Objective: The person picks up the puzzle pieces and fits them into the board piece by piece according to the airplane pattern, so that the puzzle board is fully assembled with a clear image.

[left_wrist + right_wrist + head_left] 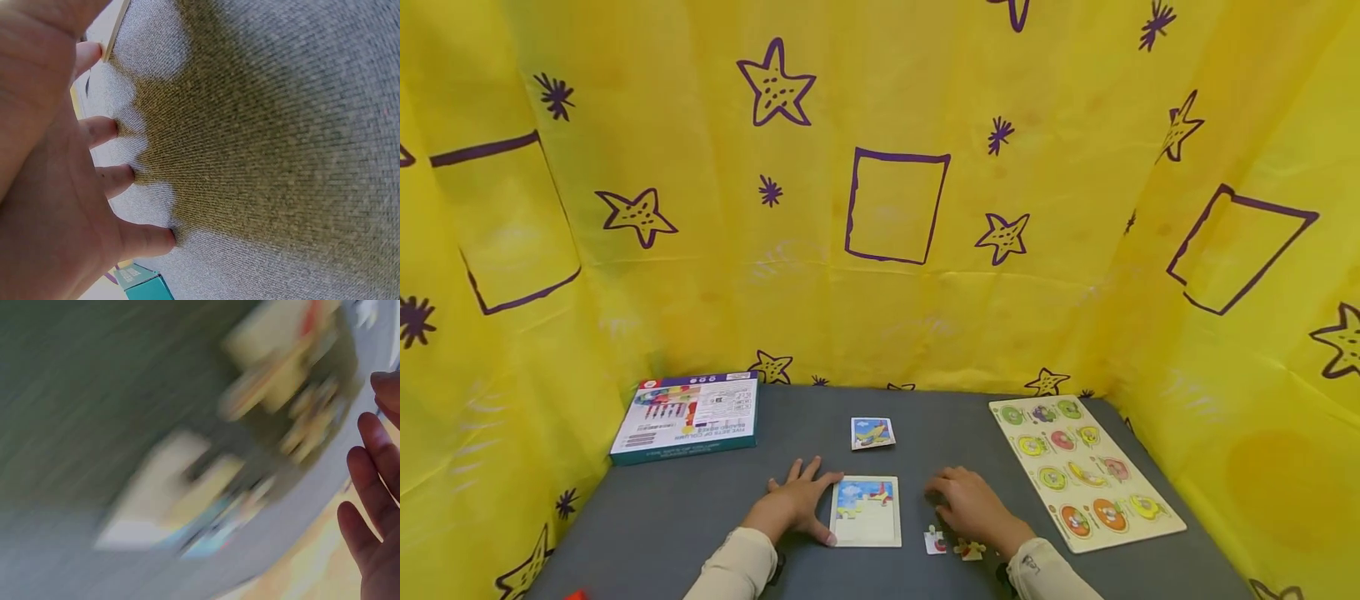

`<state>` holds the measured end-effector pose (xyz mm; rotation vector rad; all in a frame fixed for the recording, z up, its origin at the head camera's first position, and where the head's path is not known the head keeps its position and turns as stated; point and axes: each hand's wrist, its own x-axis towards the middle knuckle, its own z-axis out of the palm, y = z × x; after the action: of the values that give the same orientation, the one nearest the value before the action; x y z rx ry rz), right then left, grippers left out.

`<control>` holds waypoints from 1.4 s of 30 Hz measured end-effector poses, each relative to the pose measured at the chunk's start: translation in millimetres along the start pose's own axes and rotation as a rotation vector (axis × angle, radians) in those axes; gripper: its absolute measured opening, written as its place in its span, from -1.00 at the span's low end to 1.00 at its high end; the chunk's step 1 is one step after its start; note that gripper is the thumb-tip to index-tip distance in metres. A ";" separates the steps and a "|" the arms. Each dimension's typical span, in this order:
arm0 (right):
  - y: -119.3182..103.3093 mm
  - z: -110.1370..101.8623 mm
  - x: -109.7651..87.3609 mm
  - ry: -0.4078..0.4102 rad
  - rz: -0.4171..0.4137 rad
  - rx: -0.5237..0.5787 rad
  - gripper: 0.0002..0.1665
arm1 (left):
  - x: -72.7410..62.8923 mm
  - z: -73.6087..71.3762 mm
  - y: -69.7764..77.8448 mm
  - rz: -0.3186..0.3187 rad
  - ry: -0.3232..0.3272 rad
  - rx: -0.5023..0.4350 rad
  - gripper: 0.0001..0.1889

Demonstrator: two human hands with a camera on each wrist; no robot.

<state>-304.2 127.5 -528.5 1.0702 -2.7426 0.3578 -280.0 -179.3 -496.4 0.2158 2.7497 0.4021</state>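
A square jigsaw tray (871, 532) lies on the table with a few picture pieces (853, 497) fitted along its top and left. My left hand (796, 502) is spread beside it, thumb and forefinger touching its left corners, the other fingertips resting on the cloth. To the right of the tray, my right hand (972, 505) hovers with loosely bent fingers. No piece shows between its fingers (369, 481) in the right wrist view. Loose jigsaw pieces lie just below that hand, among them a white-and-red piece (935, 542) and a yellowish one (970, 550).
A small picture card (872, 433) lies beyond the tray. At the back left is a boxed bead set (688, 417). A wooden fruit board (1082, 471) lies on the right. Yellow curtains (887, 325) enclose the grey table (700, 500). Something red (576, 596) peeks in at the front left.
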 end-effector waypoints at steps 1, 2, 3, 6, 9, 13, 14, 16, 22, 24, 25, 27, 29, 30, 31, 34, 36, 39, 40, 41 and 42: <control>5.3 -0.4 -5.5 0.004 0.003 0.005 -0.73 | -0.1 -0.2 -1.2 0.001 -0.003 -0.003 0.04; 9.7 -1.2 -10.6 0.001 0.007 0.010 -0.72 | 0.2 0.1 -2.5 0.000 -0.006 -0.003 0.04; 13.4 -2.4 -15.4 -0.008 0.012 0.020 -0.71 | 0.3 0.3 -3.4 0.001 -0.006 -0.002 0.04; 22.0 -4.7 -26.6 -0.041 0.016 0.061 -0.66 | 0.5 0.8 -4.8 0.001 -0.012 -0.007 0.05; 27.6 -5.9 -33.1 -0.067 0.015 0.089 -0.64 | 0.4 0.7 -3.9 0.008 -0.014 -0.012 0.05; 31.1 -6.0 -36.0 -0.065 0.007 0.088 -0.65 | 1.3 1.1 -2.7 0.013 -0.012 -0.018 0.05; 31.0 -5.4 -35.2 -0.063 0.005 0.085 -0.65 | 1.3 1.2 -3.5 0.011 -0.011 -0.018 0.05; 30.6 -5.1 -33.8 -0.059 -0.001 0.080 -0.66 | 1.3 1.1 -4.8 0.009 -0.008 -0.018 0.04; 26.4 -8.1 -29.2 -0.057 -0.005 0.062 -0.69 | -1.7 -1.0 -4.6 0.015 -0.007 -0.026 0.03; 23.9 -9.5 -26.4 -0.048 -0.016 0.053 -0.70 | -2.4 -1.4 -3.6 0.020 -0.007 -0.027 0.03; 22.4 -10.0 -24.7 -0.041 -0.022 0.048 -0.70 | -2.5 -1.5 -2.8 0.023 -0.007 -0.027 0.03; 18.5 -11.4 -20.9 -0.024 -0.036 0.036 -0.71 | -1.7 -0.7 -1.2 0.029 -0.006 -0.025 0.02; 12.3 -10.9 -13.8 -0.010 -0.055 0.027 -0.71 | -2.7 -0.5 -1.1 0.024 -0.007 -0.017 0.02; 8.8 -10.9 -10.3 -0.006 -0.061 0.025 -0.71 | -3.1 -0.2 -0.6 0.023 -0.004 -0.013 0.02; 4.8 -10.2 -6.6 -0.009 -0.063 0.029 -0.71 | -3.4 0.0 -0.2 0.024 -0.003 -0.009 0.02; -8.1 -7.3 4.2 -0.028 -0.068 0.043 -0.71 | -4.1 0.7 1.5 0.025 0.005 0.000 0.01; -17.4 -4.5 11.6 -0.040 -0.075 0.055 -0.72 | -4.8 0.9 2.9 0.026 0.016 -0.001 0.00; -31.2 1.2 23.2 -0.034 -0.109 0.062 -0.74 | -6.5 0.3 4.1 0.025 0.025 0.002 -0.02; -35.6 3.2 27.2 -0.030 -0.122 0.065 -0.75 | -7.0 -0.1 4.0 0.022 0.026 0.002 -0.02; -40.1 5.1 31.1 -0.027 -0.134 0.073 -0.76 | -7.5 -0.6 3.8 0.021 0.028 0.003 -0.03; -44.3 7.0 35.0 -0.023 -0.145 0.075 -0.76 | -8.2 -1.1 3.3 0.019 0.030 0.003 -0.03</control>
<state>-299.9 71.5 -519.6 1.2915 -2.6700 0.4322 -272.5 -178.0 -491.8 0.2392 2.7796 0.4098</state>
